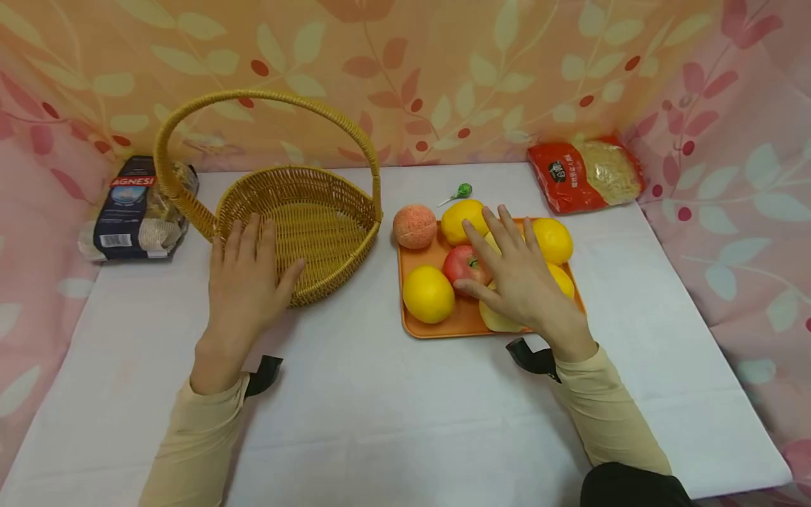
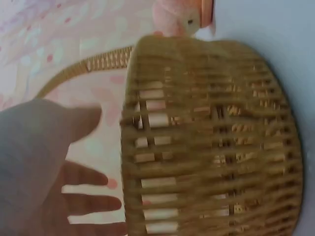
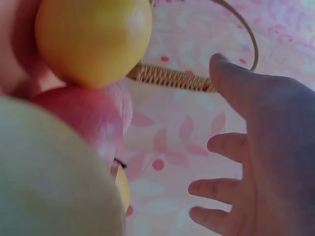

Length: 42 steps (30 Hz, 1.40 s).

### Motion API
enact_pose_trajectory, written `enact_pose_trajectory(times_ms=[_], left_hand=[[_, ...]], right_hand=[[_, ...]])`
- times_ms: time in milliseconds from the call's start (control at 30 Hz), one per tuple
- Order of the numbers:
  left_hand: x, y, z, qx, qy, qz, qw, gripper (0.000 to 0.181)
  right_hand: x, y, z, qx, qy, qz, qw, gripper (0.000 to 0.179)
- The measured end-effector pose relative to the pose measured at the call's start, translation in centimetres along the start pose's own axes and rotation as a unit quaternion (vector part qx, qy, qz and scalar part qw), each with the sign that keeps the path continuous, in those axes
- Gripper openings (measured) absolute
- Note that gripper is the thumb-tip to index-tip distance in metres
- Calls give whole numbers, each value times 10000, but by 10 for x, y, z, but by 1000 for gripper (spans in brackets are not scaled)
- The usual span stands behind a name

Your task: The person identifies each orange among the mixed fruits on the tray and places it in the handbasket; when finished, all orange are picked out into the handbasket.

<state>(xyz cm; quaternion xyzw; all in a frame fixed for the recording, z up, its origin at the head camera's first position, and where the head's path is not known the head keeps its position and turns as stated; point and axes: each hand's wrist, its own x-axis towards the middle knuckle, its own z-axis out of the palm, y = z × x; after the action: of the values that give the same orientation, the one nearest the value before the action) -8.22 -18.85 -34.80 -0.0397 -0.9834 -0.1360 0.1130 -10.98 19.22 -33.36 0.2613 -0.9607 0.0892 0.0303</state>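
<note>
My left hand [image 1: 246, 285] hovers over the near left rim of a woven basket [image 1: 317, 236] with a tall handle, its fingers straight. In the left wrist view the thumb stands apart from the basket's wall [image 2: 206, 147]. My right hand [image 1: 522, 282] is spread over an orange tray [image 1: 453, 326] of fruit, holding nothing. On the tray lie a red apple [image 1: 462, 264], a round yellow fruit [image 1: 429, 294], a lemon [image 1: 464, 220], a pale yellow fruit [image 1: 499, 318] and other yellow fruits [image 1: 553, 241], partly hidden by the hand. A rough pinkish-orange ball [image 1: 415, 227] sits at the far left corner.
A dark-labelled pasta bag [image 1: 129, 211] lies left of the basket. At the back right is a red noodle packet [image 1: 589, 176]. Behind the tray lies a small green-headed thing on a thin stick [image 1: 464, 191]. Floral cloth [image 1: 443, 84] encloses the white table [image 1: 380, 422].
</note>
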Motion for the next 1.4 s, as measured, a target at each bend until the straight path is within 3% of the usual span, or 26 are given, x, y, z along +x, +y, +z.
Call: enact_pose_trajectory(times_ms=[67, 167, 333, 433, 533, 800, 933, 1133, 1400], left_hand=[[1, -4, -1, -361, 564, -140, 9977, 62], [2, -13, -4, -870, 1331, -471, 9862, 45], [1, -32, -10, -1172, 1852, -1125, 9692, 35], [0, -44, -13, -1339, 1774, -1483, 9636, 34], [0, -54, -13, -1513, 1438, -1897, 9594, 38], [4, -75, -10, -1694, 518, -2592, 9494, 48], [5, -79, -5, -1715, 349, -2647, 9483, 48], [6, -84, 3, -1672, 508, -2459, 9534, 40], [6, -87, 4, -2036, 543, -2370, 9484, 40]], right_hand=[[-1, -5, 0, 55, 178, -191, 9996, 85], [-2, -13, 1, 146, 563, -558, 9967, 81], [-3, -26, 6, 87, 1170, -1130, 9866, 76], [-4, -33, 11, 34, 1334, -1326, 9821, 72], [-3, -39, 17, -12, 1373, -1513, 9789, 66], [-3, -45, 29, -114, 1017, -1767, 9789, 64], [-3, -46, 33, -265, 757, -1784, 9807, 64], [-2, -47, 38, -387, 405, -1741, 9831, 62], [-1, -48, 41, -455, 186, -1704, 9842, 67]])
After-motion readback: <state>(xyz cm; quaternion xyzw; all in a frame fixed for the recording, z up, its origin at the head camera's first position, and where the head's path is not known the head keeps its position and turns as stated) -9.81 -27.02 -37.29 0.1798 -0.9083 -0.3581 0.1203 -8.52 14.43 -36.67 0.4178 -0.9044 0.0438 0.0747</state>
